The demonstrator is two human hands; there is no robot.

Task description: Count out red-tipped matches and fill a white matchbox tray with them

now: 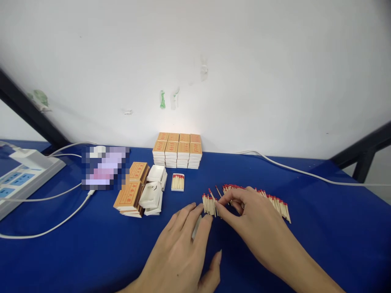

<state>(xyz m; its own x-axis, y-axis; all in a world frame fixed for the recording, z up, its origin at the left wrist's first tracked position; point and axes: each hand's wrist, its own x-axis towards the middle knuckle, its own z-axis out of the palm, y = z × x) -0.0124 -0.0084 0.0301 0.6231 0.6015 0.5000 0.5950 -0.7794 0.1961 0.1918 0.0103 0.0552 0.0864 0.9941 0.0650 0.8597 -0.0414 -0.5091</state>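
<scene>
Matches, small group: pale wooden sticks with bright red heads, laid close together on the blue tabletop, heads pointed away from the person; set just beyond the left fingertips.

Matches, long row: of the same kind, spread side by side to the right in a slanting line, partly covered by the right hand.

Single match: red-headed, tilted, pinched between the right thumb and forefinger at the edge of the small group.

Left hand: laid palm down, fingers extended and loosely parted, thumb set apart. A white item is glimpsed between two fingers; whether it is touched cannot be told.

Filled tray: small, white, packed with red-headed matches, placed beyond the small group.

White trays: stacked in two piles, beside orange printed sleeves.

Matchboxes: orange-topped, white-sided, stacked in a neat block near the wall.
</scene>
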